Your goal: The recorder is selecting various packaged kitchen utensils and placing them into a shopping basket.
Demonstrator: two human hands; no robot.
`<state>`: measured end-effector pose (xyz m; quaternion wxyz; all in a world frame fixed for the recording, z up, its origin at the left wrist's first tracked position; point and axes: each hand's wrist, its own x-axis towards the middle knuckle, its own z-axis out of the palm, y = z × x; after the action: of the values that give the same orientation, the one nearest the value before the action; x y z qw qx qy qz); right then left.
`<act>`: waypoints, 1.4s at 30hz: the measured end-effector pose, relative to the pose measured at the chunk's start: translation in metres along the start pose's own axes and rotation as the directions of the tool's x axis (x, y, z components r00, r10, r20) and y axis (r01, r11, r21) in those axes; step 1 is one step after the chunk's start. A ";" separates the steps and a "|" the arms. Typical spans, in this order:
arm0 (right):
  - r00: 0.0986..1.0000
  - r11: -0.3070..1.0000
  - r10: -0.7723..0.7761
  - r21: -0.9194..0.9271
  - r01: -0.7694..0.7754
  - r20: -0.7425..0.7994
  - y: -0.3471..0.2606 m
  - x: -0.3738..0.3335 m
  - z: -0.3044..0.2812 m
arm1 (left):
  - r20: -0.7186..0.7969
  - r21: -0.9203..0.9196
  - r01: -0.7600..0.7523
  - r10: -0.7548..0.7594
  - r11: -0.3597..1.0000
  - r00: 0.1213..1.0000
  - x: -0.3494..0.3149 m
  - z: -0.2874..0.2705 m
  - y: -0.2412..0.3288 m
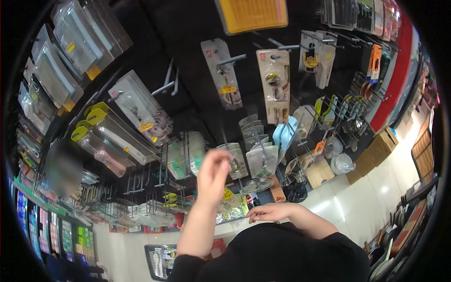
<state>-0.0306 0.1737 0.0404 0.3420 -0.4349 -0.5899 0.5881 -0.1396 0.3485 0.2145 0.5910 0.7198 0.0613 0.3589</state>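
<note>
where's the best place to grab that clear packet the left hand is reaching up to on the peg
Probably the lower edge of the clear packet. It hangs flat from a peg, bottom end free just beside the left hand. Come from the front and below, thumb on one face and fingers on the other, then slide it outward along the peg. The right hand is free.

Clear blister packs (274,84) with yellow price tags (228,89) hang on the black pegboard; an orange-yellow sign (252,14) sits above

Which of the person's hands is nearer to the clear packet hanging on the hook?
Left. The left hand is raised, fingertips at the clear packet on the display wall. The right hand sits lower, near the body, apart from it.
</note>
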 end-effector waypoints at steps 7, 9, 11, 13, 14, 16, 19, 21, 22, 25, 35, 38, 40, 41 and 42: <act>0.975 0.950 -0.198 0.264 0.165 0.104 -0.001 -0.050 -0.055 | -0.299 0.397 0.192 -0.071 0.898 0.951 0.145 0.014 -0.065; 0.977 0.953 -0.190 0.259 0.159 0.101 0.004 -0.061 -0.064 | -0.370 0.676 0.174 0.126 0.716 0.921 0.166 0.017 -0.082; 0.977 0.954 -0.190 0.252 0.161 0.095 0.010 -0.067 -0.070 | -0.332 0.734 0.138 0.175 0.665 0.927 0.180 0.015 -0.094; 0.979 0.933 -0.184 0.330 0.146 0.086 0.018 -0.068 -0.073 | -0.285 0.790 0.096 0.224 0.605 0.932 0.187 0.012 -0.103; 0.977 0.932 -0.192 0.329 0.151 0.093 0.020 -0.067 -0.075 | -0.278 0.782 0.118 0.172 0.611 0.945 0.188 0.012 -0.106; 0.983 0.928 -0.162 0.353 0.122 0.086 0.023 -0.062 -0.078 | -0.267 0.708 0.140 0.079 0.692 0.960 0.188 0.014 -0.111; 0.989 0.907 -0.136 0.410 0.099 0.061 0.030 -0.059 -0.080 | -0.181 0.304 0.230 -0.181 0.924 0.967 0.177 0.024 -0.115; 0.993 0.912 -0.116 0.399 0.095 0.029 0.031 -0.060 -0.086 | -0.145 0.183 0.187 -0.162 0.965 0.976 0.167 0.031 -0.111; 0.993 0.927 -0.115 0.355 0.117 -0.028 0.032 -0.058 -0.088 | -0.160 0.159 0.168 -0.143 0.973 0.977 0.161 0.033 -0.108; 0.991 0.939 -0.102 0.320 0.124 -0.087 0.034 -0.054 -0.098 | -0.188 0.050 0.194 -0.182 0.980 0.965 0.136 0.036 -0.096; 0.994 0.942 -0.012 0.333 0.047 -0.109 0.036 -0.044 -0.100 | -0.176 -0.029 0.102 -0.106 0.994 0.979 0.049 0.036 -0.046; 0.994 0.952 0.003 0.304 0.030 -0.110 0.032 -0.043 -0.095 | -0.188 -0.020 0.140 -0.142 0.990 0.972 0.021 0.043 -0.031; 0.994 0.955 0.033 0.298 -0.001 -0.104 0.020 -0.041 -0.094 | -0.216 -0.014 0.145 -0.144 0.989 0.966 0.001 0.043 -0.029; 0.995 0.957 0.044 0.291 -0.015 -0.094 0.021 -0.038 -0.092 | -0.202 -0.023 0.156 -0.157 0.988 0.967 -0.012 0.043 -0.024; 0.996 0.962 0.004 0.273 0.021 -0.089 0.024 -0.032 -0.091 | -0.224 -0.030 0.152 -0.155 0.988 0.962 -0.026 0.041 -0.023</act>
<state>0.0677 0.1790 0.0269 0.4273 -0.4066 -0.4890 0.6426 -0.1270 0.3090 0.1805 0.6106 0.6639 0.1812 0.3918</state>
